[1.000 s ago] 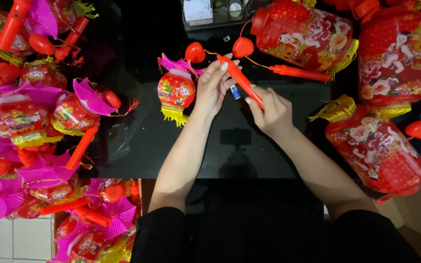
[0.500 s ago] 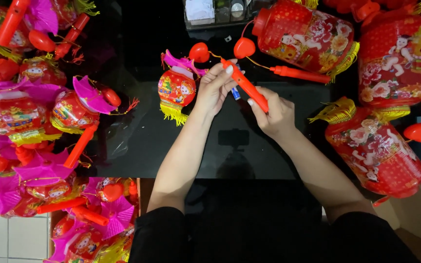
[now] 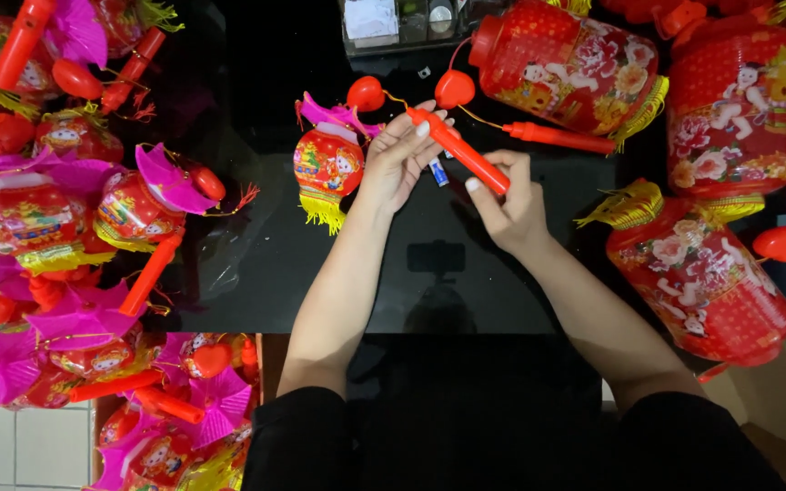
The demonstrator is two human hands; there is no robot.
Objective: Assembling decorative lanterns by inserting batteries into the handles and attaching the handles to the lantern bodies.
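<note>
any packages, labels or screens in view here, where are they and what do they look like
Clear plastic box: top centre of the dark table, rectangular, with a white label or card inside at its left and small round items beside it.
Small battery: between the hands under the red stick, cylindrical, with a blue and white wrapper.
Printed wraps on the big lanterns: top right, red with cartoon figures and flowers.
No screens show.

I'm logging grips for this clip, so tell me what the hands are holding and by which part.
Both hold one red lantern handle stick: the left hand pinches its upper end, the right hand grips its lower end. A small lantern lies beside the left hand.
</note>
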